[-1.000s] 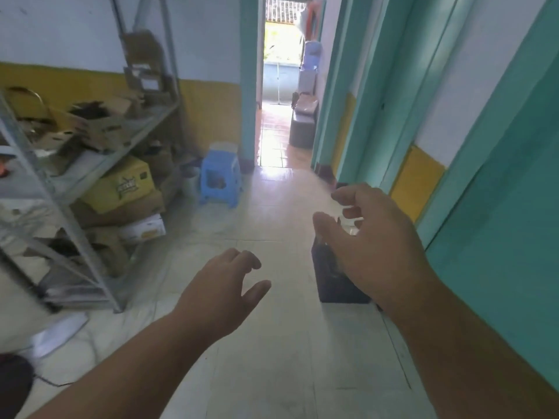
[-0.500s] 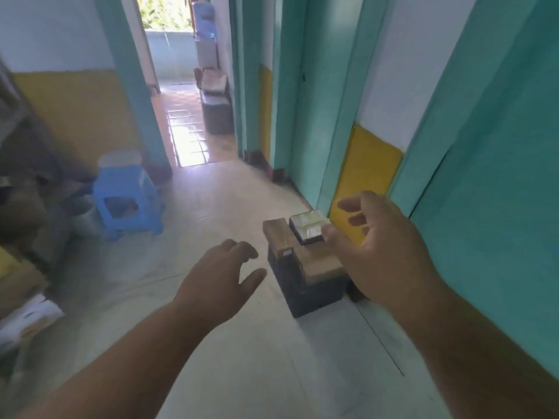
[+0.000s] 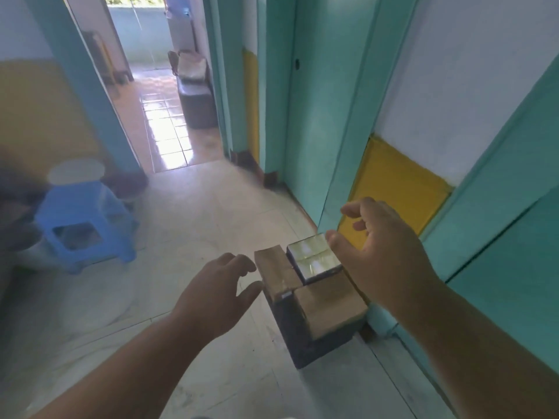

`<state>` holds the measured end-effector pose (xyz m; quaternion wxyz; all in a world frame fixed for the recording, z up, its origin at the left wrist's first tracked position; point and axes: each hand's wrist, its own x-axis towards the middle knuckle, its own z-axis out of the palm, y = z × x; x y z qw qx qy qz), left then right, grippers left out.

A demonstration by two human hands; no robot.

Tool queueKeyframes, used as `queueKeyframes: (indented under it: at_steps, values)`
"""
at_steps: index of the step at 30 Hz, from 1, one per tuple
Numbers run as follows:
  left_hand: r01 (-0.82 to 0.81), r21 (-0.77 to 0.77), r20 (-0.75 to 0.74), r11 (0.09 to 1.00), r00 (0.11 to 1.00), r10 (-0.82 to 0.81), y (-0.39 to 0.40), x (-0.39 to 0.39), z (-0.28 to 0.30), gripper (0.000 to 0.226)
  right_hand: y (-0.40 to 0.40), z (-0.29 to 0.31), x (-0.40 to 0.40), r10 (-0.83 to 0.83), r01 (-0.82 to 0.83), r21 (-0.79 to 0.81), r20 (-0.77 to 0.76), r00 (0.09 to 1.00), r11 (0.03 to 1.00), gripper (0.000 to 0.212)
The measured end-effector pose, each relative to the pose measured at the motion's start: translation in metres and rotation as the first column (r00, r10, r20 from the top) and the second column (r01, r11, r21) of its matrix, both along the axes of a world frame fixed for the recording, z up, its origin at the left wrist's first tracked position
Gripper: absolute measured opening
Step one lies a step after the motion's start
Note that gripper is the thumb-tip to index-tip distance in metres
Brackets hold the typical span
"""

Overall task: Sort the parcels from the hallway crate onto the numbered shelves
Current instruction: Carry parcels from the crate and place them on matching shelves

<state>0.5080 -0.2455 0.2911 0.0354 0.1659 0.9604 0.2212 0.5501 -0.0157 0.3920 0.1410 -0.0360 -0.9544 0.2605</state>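
Note:
A dark crate (image 3: 305, 343) stands on the floor against the teal wall at the right. In it lie two brown cardboard parcels, one at the left (image 3: 273, 272) and one at the front (image 3: 328, 303), and a small shiny parcel (image 3: 313, 260) on top. My left hand (image 3: 217, 294) hovers just left of the crate with fingers loosely spread, holding nothing. My right hand (image 3: 384, 252) reaches over the crate's right side, thumb near the shiny parcel's corner, fingers relaxed and empty.
A blue plastic stool (image 3: 83, 220) stands at the left on the pale tiled floor (image 3: 196, 237). An open doorway leads to a corridor with a dark box (image 3: 196, 107) along its right wall. Teal door frames and a yellow wall panel (image 3: 393, 189) line the right side.
The view has swung right and down from the shelving rack toward the crate, which is now closer. Both hands have come nearer to the crate, still empty.

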Motion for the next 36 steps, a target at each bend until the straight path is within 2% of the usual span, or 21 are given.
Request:
queueKeyframes:
  at_steps: [3,7,13,15,18,20,25,30,36]
  values:
    - [0.015,0.006,0.014,1.000,1.000,-0.015,-0.002,-0.063,-0.021,0.035,-0.010,-0.018,-0.063,0.003,-0.003,0.003,-0.012,1.000,1.000,0.039]
    - [0.112,0.012,0.049,0.994,0.992,-0.113,-0.006,-0.164,-0.051,0.033,-0.022,-0.044,-0.148,-0.062,0.062,-0.001,0.000,0.998,0.998,0.039]
    - [0.314,-0.016,0.109,0.949,0.944,-0.311,0.009,-0.331,-0.084,0.031,-0.036,-0.078,-0.259,-0.277,0.278,-0.017,0.046,0.960,0.961,0.041]
    - [0.400,-0.040,0.162,0.916,0.907,-0.389,0.021,-0.370,-0.091,0.030,-0.038,-0.088,-0.284,-0.364,0.364,0.006,0.063,0.929,0.931,0.043]
    - [0.594,-0.137,0.219,0.792,0.798,-0.561,0.038,-0.408,-0.101,0.030,-0.039,-0.110,-0.312,-0.463,0.464,0.024,0.107,0.880,0.886,0.045]
    - [0.633,-0.123,0.261,0.764,0.763,-0.591,0.045,-0.426,-0.118,0.028,-0.037,-0.130,-0.325,-0.520,0.522,0.026,0.143,0.842,0.853,0.046]
    - [0.603,-0.070,0.388,0.794,0.750,-0.536,0.042,-0.457,-0.210,0.025,-0.028,-0.216,-0.356,-0.593,0.605,0.031,0.245,0.767,0.796,0.051]
    - [0.567,-0.095,0.477,0.818,0.747,-0.462,0.039,-0.480,-0.320,0.025,-0.024,-0.335,-0.387,-0.599,0.644,-0.016,0.350,0.720,0.765,0.044]
    - [0.509,-0.113,0.563,0.854,0.741,-0.367,0.042,-0.514,-0.461,0.024,-0.033,-0.488,-0.382,-0.655,0.761,-0.060,0.468,0.593,0.646,0.038]
